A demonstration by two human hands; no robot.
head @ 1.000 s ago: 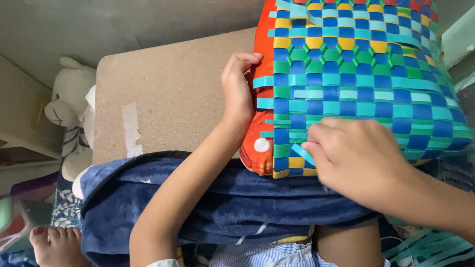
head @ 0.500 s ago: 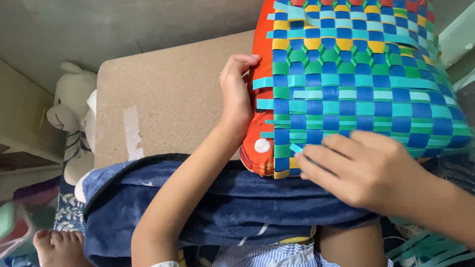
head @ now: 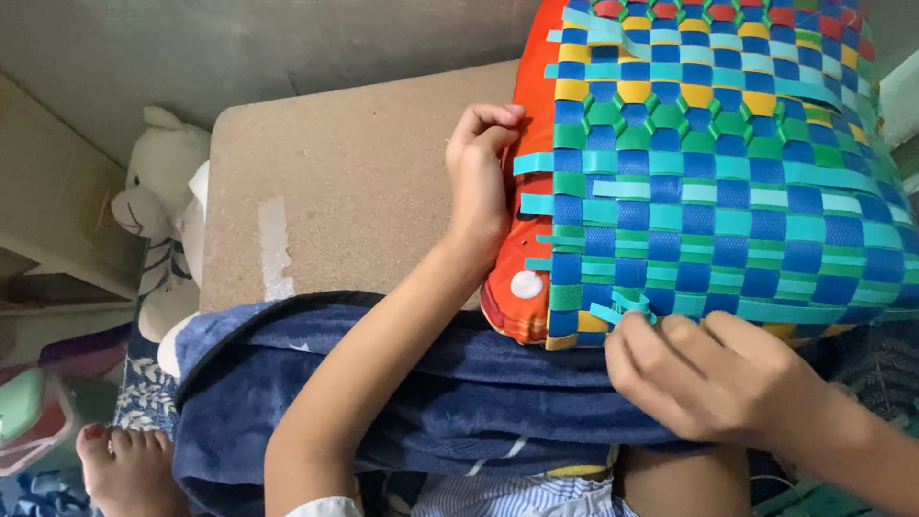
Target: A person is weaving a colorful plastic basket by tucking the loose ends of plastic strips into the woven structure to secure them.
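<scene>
- Plastic strips in blue, teal, green, yellow and red, woven into one basket panel [head: 728, 163]; it lies at the right of the scene, resting partly on the board and partly over the lap, reaching from the near edge up past the top of the frame.
- Long axis of the woven panel: near to far, tilted slightly right; loose teal strip ends stick out along its left edge.
- Orange pillow-like form [head: 522, 306], one, under the weave, showing along its left side; one small round white patch near its near-left corner.
- Left hand [head: 479, 182]: fingers curled together, clamped on the left edge of the weave and orange form.
- Right hand [head: 704, 373]: at the near edge of the weave, fingertips pinched together on one loose teal strip end [head: 622, 308].
- Brown board [head: 345, 182], one, flat, left of the weave; one pale tape mark on it.
- Dark blue blanket [head: 421, 402], one, over the lap, near side.
- White plush toy [head: 163, 211], one, far left, beside the board.
- Bare foot [head: 124, 469], one, near-left corner.
</scene>
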